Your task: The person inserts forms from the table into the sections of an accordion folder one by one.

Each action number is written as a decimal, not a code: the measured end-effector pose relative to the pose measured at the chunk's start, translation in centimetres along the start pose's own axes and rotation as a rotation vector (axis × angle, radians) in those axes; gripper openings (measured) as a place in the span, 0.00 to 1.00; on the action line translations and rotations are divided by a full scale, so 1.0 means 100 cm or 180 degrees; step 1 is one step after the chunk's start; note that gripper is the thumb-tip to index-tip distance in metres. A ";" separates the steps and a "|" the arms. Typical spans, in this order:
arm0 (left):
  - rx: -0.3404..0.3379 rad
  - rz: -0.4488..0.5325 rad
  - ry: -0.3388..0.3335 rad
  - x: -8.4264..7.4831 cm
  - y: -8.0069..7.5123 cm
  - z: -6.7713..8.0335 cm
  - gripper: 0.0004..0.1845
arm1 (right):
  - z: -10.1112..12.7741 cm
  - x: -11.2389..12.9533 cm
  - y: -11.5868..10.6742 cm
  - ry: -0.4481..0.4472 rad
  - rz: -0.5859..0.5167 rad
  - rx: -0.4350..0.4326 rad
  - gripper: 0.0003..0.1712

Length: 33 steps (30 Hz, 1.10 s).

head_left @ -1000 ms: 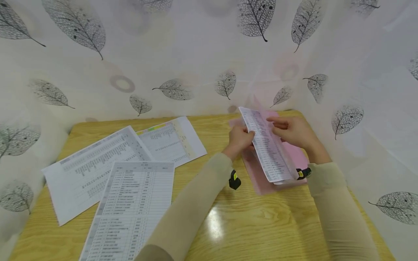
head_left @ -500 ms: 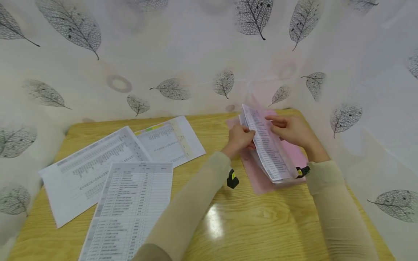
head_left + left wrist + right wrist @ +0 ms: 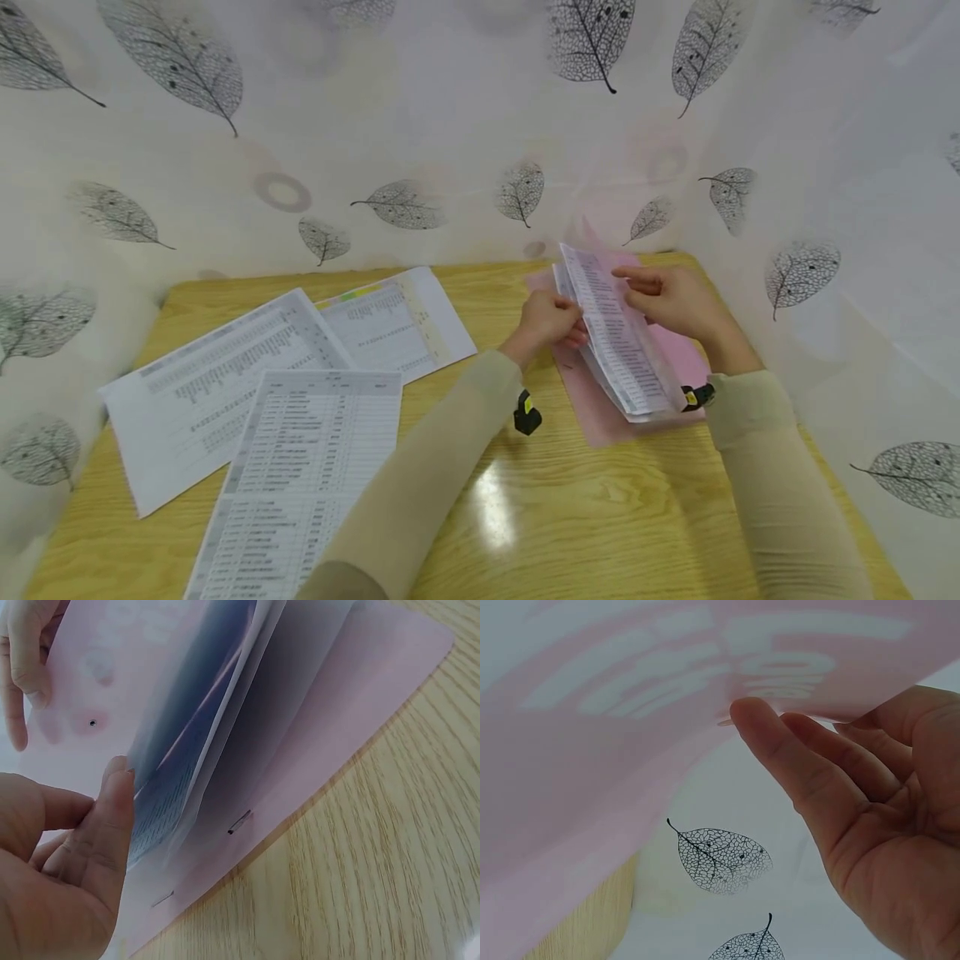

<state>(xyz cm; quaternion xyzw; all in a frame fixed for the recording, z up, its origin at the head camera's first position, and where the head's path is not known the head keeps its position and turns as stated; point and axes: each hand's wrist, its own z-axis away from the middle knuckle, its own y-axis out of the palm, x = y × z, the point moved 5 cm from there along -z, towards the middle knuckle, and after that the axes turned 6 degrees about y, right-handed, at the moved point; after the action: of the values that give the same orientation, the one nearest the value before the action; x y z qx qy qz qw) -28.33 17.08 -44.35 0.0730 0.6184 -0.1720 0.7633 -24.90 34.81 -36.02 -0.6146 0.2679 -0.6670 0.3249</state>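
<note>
My left hand (image 3: pixel 550 323) and right hand (image 3: pixel 670 297) still pinch the printed sheets (image 3: pixel 615 346) upright in the pink folder (image 3: pixel 592 408) by the table's far right corner. Little has shifted; only my left forearm draws slightly inward.

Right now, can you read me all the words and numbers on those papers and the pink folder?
No text here can be read.
Three loose sheets on the table: printed tables, too small and blurred.
Stapled sheets held by the left hand and right hand: rows of print, too small.
Pink folder: pale marks show through in the right wrist view, blurred, unreadable.
</note>
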 end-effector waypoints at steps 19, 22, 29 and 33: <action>-0.0092 0.0039 -0.0022 0.004 -0.007 -0.002 0.11 | -0.002 0.005 0.002 0.0032 0.0028 -0.0039 0.25; -0.0055 0.0066 0.0007 0.009 -0.011 -0.002 0.11 | -0.001 0.003 0.002 0.0063 0.0049 -0.0019 0.25; 0.0180 0.0192 0.0105 0.025 -0.027 0.000 0.12 | -0.001 0.000 0.005 0.0079 0.0021 0.0063 0.27; 0.0465 0.0516 -0.0005 0.034 -0.040 0.006 0.16 | 0.001 -0.002 0.005 0.0096 0.0018 0.0090 0.27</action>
<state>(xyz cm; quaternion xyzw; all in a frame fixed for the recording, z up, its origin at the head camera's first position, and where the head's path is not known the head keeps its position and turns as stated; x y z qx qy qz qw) -28.56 12.59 -47.13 0.1781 0.5957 -0.1543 0.7679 -24.78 34.64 -36.50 -0.5991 0.2650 -0.6790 0.3314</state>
